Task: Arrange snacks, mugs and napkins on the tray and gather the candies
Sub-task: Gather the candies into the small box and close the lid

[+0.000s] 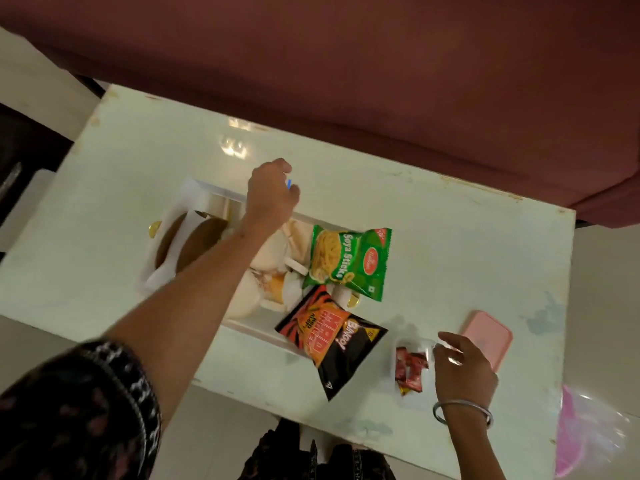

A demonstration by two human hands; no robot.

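A white tray [194,188] lies on the table and holds white mugs [273,247], napkins [162,271], a green Soya Sticks packet [349,261] and a black-orange Bingo packet [329,337]. My left hand [272,194] reaches over the tray's far edge with its fingers pinched on a small blue candy [288,183]. To the right of the tray, my right hand [460,365] grips the side of a clear plastic container [412,368] that has red-wrapped candies inside.
A pink lid [486,337] lies on the table just beyond my right hand. A maroon sofa [381,64] runs along the table's far side. A pink plastic item [581,438] shows past the table's right edge.
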